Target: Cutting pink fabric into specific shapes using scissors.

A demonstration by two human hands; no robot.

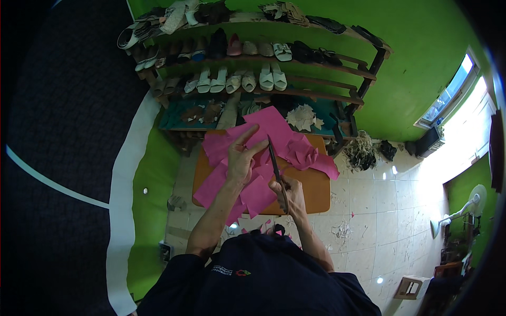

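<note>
A pair of slim, dark-bladed metal scissors [276, 166] is gripped in the right hand [295, 195], blades pointed away from the body; the left hand [241, 162] is held wide, thumb and forefinger parted over the bright pink, thin, pliable-looking sheets [270, 124], though whether an edge is pinched beneath cannot be told; the sheets are spread in overlapping layers across the middle of the bench. For a clean cut, the piece should be lifted clear of the layers below, drawn taut, and fed toward the blades, with fingertips kept off the line. The surface is formed by an orange-brown, round-cornered bench [316, 197]; behind it, a dark wooden rack [376, 66] is lined with shoes and white open-toed sandals [266, 79]; the pale tiled floor [363, 205] is littered with scraps; the room is enclosed by bright green painted walls [411, 47].
</note>
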